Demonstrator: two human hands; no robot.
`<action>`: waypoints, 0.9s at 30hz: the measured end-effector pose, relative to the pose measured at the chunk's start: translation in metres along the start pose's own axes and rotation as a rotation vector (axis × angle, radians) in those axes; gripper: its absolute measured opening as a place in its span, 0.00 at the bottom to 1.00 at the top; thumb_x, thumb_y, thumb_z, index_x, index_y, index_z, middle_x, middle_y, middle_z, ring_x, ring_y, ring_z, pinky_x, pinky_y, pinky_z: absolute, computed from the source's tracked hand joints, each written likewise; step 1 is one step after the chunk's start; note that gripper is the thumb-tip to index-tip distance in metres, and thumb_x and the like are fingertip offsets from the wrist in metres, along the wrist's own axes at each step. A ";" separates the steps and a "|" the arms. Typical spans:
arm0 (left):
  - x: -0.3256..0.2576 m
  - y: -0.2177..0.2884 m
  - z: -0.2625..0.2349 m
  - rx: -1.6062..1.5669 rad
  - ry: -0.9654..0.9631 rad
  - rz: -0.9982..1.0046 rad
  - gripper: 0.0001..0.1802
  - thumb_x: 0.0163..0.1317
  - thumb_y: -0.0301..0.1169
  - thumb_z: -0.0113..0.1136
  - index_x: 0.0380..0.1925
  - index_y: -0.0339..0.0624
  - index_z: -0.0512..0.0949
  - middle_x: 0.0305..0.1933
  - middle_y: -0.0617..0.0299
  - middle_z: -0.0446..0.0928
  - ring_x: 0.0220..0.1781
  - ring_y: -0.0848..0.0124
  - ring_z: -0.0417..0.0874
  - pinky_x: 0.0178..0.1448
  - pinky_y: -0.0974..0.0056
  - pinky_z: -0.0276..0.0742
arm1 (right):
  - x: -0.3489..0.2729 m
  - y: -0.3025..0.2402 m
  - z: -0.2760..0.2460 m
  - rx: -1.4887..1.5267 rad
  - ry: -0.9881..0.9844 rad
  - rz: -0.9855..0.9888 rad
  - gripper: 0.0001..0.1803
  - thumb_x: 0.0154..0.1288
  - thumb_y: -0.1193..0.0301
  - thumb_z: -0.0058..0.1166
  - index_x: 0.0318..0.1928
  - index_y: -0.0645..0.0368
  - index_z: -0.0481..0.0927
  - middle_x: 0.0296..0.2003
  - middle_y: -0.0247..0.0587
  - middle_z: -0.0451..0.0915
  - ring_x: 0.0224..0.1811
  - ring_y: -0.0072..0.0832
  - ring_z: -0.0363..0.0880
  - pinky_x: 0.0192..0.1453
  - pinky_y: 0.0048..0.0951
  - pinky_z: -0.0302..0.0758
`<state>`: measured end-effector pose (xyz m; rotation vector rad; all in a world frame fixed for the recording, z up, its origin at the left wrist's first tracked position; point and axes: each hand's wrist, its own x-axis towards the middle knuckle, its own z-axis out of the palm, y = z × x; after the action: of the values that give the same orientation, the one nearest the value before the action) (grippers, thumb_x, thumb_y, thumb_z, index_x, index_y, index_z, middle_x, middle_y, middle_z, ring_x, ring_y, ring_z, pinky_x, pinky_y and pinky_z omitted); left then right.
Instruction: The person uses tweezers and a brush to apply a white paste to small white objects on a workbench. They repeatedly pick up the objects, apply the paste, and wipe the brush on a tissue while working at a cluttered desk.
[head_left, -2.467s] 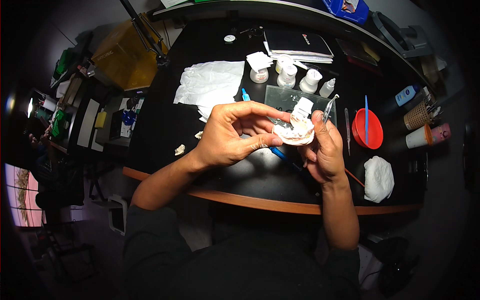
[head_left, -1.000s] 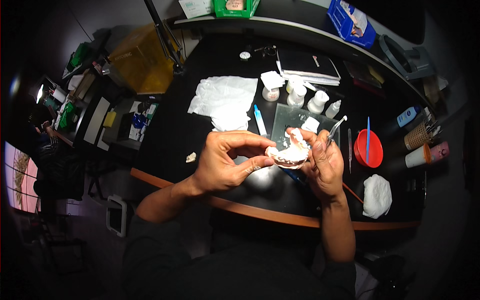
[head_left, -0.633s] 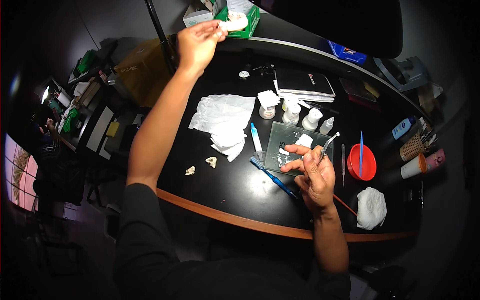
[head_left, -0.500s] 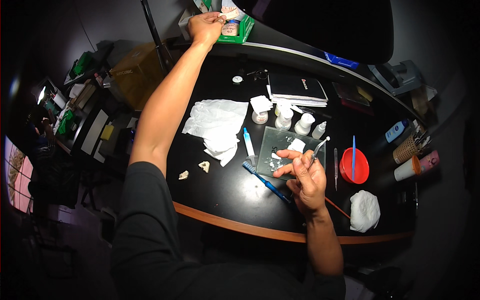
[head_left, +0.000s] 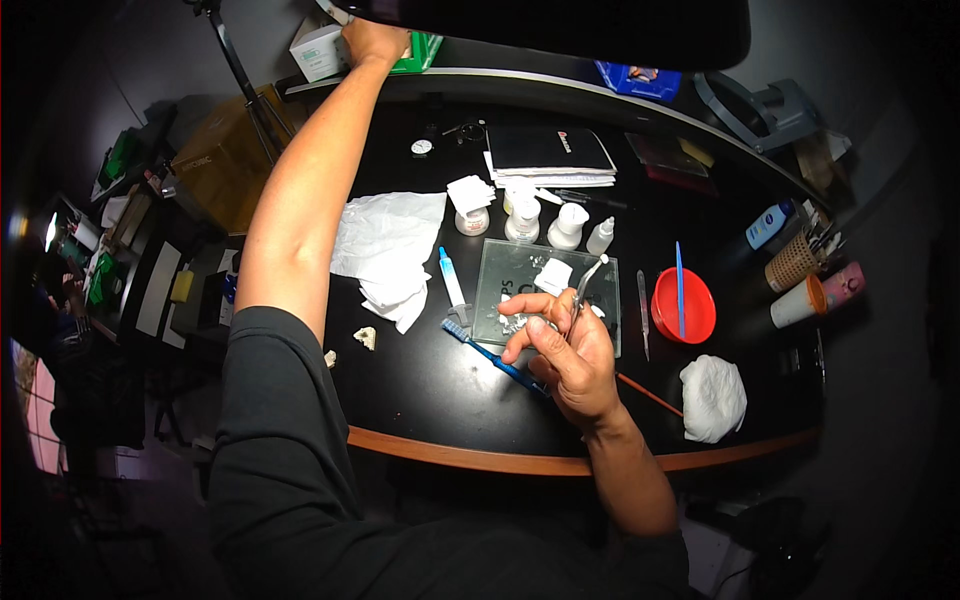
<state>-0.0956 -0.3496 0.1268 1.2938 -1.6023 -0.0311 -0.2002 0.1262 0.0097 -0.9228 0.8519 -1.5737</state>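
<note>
At the far left of the desk, my left hand (head_left: 376, 42) reaches to a green bin (head_left: 424, 52); its fingers are mostly hidden, and so is anything in them. Over a glass slab (head_left: 490, 285), my right hand (head_left: 575, 365) holds slim metal tweezers (head_left: 579, 298) with a small white piece (head_left: 603, 259) at their tip. Its other fingers are loosely bent. White scraps and a white pad (head_left: 552, 276) lie on the slab. Beside it are a blue toothbrush (head_left: 508, 370) and a blue-and-clear syringe (head_left: 453, 280). Left of these sits a small cream-coloured piece (head_left: 366, 338).
White bottles (head_left: 566, 228) line the slab's far side. To the right stand a red bowl (head_left: 665, 325) with a blue stick (head_left: 680, 285) across it and a wad of white cloth (head_left: 713, 400). Crumpled tissue (head_left: 385, 235) lies leftward. A dark lamp head (head_left: 600, 25) hangs above.
My left hand has brought the dental cast down toward the green bin, and the cast is now out of sight. The view has shifted; my right hand keeps its tweezers over the slab.
</note>
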 end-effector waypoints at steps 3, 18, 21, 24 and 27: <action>0.008 -0.016 0.007 0.146 0.039 0.156 0.23 0.57 0.38 0.70 0.50 0.38 0.83 0.54 0.45 0.84 0.57 0.51 0.85 0.64 0.54 0.78 | 0.001 0.002 0.001 -0.005 -0.021 -0.024 0.15 0.76 0.76 0.53 0.38 0.53 0.58 0.52 0.58 0.79 0.39 0.28 0.86 0.41 0.23 0.80; -0.082 -0.004 -0.131 0.063 -0.148 0.392 0.24 0.60 0.23 0.66 0.59 0.38 0.82 0.55 0.52 0.87 0.41 0.66 0.93 0.53 0.66 0.85 | 0.000 0.021 0.004 -0.433 0.097 -0.176 0.13 0.68 0.71 0.63 0.43 0.64 0.73 0.31 0.31 0.70 0.23 0.10 0.62 0.28 0.18 0.64; -0.115 -0.002 -0.163 0.020 -0.254 0.324 0.21 0.63 0.22 0.64 0.58 0.35 0.82 0.53 0.50 0.87 0.40 0.66 0.93 0.49 0.66 0.86 | -0.001 0.010 0.007 -0.677 0.185 -0.201 0.10 0.66 0.73 0.58 0.42 0.66 0.73 0.33 0.39 0.71 0.26 0.19 0.68 0.30 0.25 0.67; -0.174 0.017 -0.195 -0.380 -0.637 0.174 0.14 0.69 0.26 0.64 0.52 0.30 0.84 0.43 0.53 0.88 0.35 0.73 0.87 0.43 0.67 0.83 | -0.001 0.014 -0.003 -0.699 0.170 -0.362 0.09 0.66 0.71 0.52 0.40 0.66 0.74 0.36 0.43 0.72 0.31 0.26 0.70 0.36 0.31 0.69; -0.250 0.028 -0.209 -0.553 -1.040 0.169 0.10 0.67 0.27 0.67 0.45 0.32 0.88 0.36 0.55 0.88 0.34 0.77 0.84 0.41 0.68 0.80 | -0.008 0.015 0.000 -0.571 0.161 -0.275 0.09 0.66 0.72 0.46 0.38 0.67 0.75 0.36 0.43 0.71 0.33 0.28 0.70 0.39 0.34 0.69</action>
<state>0.0037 -0.0428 0.0729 0.6906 -2.3088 -1.1141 -0.1926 0.1311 -0.0049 -1.3753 1.3776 -1.6837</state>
